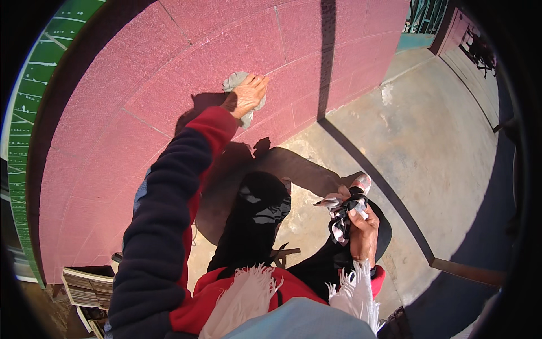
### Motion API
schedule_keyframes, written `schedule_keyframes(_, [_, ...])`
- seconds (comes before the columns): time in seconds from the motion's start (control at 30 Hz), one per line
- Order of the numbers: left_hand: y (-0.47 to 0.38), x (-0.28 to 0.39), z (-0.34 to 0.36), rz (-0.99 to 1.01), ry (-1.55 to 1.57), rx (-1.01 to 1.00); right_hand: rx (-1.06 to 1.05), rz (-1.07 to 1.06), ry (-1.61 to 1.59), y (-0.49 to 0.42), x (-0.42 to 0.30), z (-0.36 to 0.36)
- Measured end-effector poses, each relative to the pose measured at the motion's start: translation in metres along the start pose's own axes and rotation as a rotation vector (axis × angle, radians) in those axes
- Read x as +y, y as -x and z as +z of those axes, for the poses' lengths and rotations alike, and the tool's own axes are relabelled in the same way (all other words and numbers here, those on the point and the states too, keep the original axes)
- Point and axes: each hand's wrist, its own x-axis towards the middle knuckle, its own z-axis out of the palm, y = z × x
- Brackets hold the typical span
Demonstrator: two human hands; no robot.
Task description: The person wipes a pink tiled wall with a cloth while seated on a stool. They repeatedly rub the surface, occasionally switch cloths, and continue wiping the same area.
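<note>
With its fingers bent over a grey cloth (235, 79), my left hand (247, 95) presses against the pink wall (237, 51). Edges of the cloth stick out to the left of the hand and below it. My right hand (365, 229) is above my right thigh, closed around a bunched black, white and pale pink cloth (338, 212). Loose folds of that bunched cloth hang out past the fingers. My palms are hidden.
A concrete floor (402, 135) meets the foot of the wall. Stacked flat items (87, 288) stand at the lower left. Part of a wooden piece (290, 251) shows between my legs. A dark metal bar (468, 272) lies at the right, and a teal grille (425, 17) stands at the upper right.
</note>
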Motion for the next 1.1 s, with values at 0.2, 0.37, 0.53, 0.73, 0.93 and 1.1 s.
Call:
schedule_keyframes(0.2, [-0.009,-0.071,-0.072,-0.127,-0.104,0.22,-0.006,-0.01,0.018,0.003,0.001,0.0])
schedule_keyframes(0.37, [-0.024,-0.134,-0.132,-0.216,-0.286,0.419,-0.001,-0.033,-0.002,0.003,0.005,-0.002])
schedule_keyframes(0.53, [-0.043,-0.157,-0.15,-0.33,-0.334,0.593,-0.006,-0.04,-0.004,0.003,0.004,-0.002])
schedule_keyframes(0.73, [-0.074,-0.112,-0.105,-0.305,-0.25,0.522,0.012,-0.02,0.055,0.001,0.003,-0.002])
schedule_keyframes(0.93, [-0.095,-0.053,-0.04,-0.224,-0.179,0.362,0.068,-0.026,0.059,0.0,0.004,-0.004])
schedule_keyframes(1.1, [-0.094,-0.003,0.01,-0.13,-0.139,0.187,0.059,0.005,0.03,-0.001,0.004,-0.007])
